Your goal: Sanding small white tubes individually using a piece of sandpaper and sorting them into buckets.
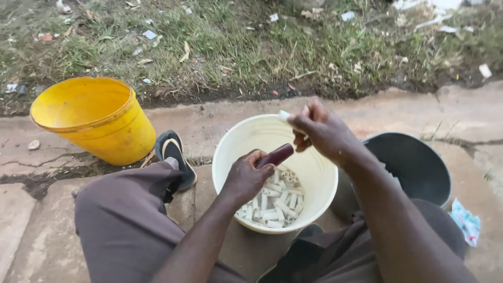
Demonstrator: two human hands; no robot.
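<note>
I judge mid-peeling over the white bucket (230, 152): left hand (246, 175) clamps the dark stalk (276, 155); right hand (322, 131) pinches a pale strip (284, 115) above the rim; next, stripping calls for firm grip.

Inspector A: The dark bucket (419, 167) is half masked by the right forearm; its contents are indeterminate.

Inspector B: Noted. The left hand (246, 178) conceals the near end of the dark reddish stick (276, 155). The white scrap (283, 115) in the right hand (322, 131) is too small to identify
</note>
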